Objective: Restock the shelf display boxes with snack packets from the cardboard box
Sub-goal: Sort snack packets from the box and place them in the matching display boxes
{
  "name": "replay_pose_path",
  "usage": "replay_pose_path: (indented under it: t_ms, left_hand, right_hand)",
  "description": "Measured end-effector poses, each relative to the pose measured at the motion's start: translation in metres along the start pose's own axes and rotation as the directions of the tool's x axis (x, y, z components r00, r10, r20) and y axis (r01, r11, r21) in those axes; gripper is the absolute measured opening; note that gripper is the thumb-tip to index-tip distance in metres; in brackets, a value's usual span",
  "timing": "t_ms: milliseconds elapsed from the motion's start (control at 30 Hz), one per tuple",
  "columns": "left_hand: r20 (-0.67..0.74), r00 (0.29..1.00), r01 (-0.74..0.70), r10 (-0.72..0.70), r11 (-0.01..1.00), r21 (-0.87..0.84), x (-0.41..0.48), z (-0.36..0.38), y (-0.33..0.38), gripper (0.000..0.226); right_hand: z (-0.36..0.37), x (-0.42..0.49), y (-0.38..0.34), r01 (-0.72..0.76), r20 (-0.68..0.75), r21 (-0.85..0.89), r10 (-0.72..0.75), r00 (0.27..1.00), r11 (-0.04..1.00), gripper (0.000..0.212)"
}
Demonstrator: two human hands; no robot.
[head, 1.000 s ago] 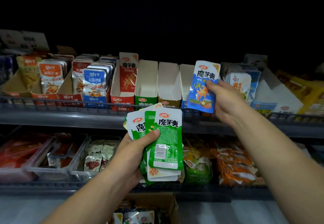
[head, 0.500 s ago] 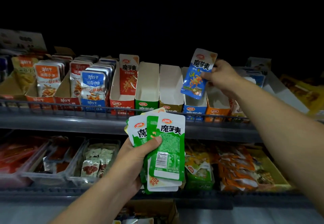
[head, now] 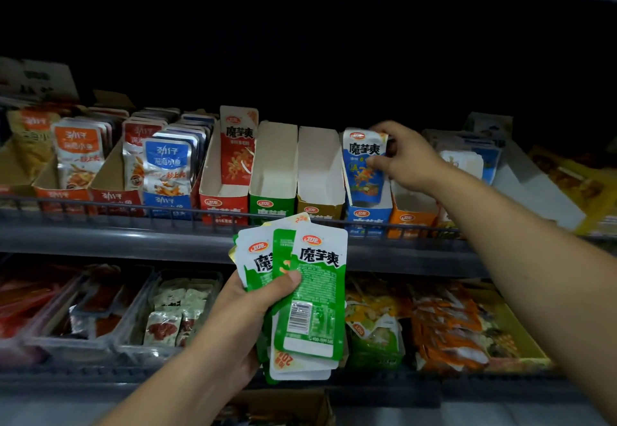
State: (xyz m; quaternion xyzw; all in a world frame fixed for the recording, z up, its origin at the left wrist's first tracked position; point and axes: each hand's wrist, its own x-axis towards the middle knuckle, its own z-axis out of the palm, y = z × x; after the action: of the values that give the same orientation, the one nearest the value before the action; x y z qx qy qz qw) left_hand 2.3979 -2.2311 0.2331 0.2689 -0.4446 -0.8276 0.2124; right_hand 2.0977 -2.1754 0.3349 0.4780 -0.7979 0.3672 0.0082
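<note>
My right hand [head: 405, 158] pinches a blue snack packet [head: 362, 165] by its top right corner, and the packet stands upright inside the blue display box [head: 367, 215] on the upper shelf. My left hand [head: 253, 305] holds a fanned stack of green snack packets [head: 314, 292] in front of the shelf edge. To the left of the blue box stand a gold display box [head: 317, 208] and a green display box [head: 272, 205], both showing bare white insides. A red display box [head: 220, 205] holds one red packet [head: 237, 145]. The cardboard box [head: 283, 409] shows at the bottom edge.
An orange display box [head: 412, 215] sits right of the blue one. Boxes of fish snack packets [head: 167, 168] fill the upper shelf's left side. A wire rail [head: 133, 207] runs along the shelf front. The lower shelf holds clear trays [head: 100, 312] and orange packets [head: 447, 325].
My right hand carried the blue packet up, then down to the left into the blue display box. My left hand kept the green stack nearly still.
</note>
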Motion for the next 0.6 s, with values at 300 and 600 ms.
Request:
replay_pose_path:
  t_ms: [300,600]
  left_hand:
    - [-0.001,1.000,0.004,-0.004,1.000,-0.012,0.004,0.004,0.001,0.038]
    - [0.010,1.000,-0.005,0.005,0.999,-0.039,0.008,0.006,0.006,0.030]
  right_hand:
    - [0.004,0.013,0.008,0.066,-0.038,-0.077,-0.069,0.997,0.995,0.024]
    - [-0.007,0.039,0.010,0.028,-0.093,-0.092,-0.036,0.995,0.995,0.027]
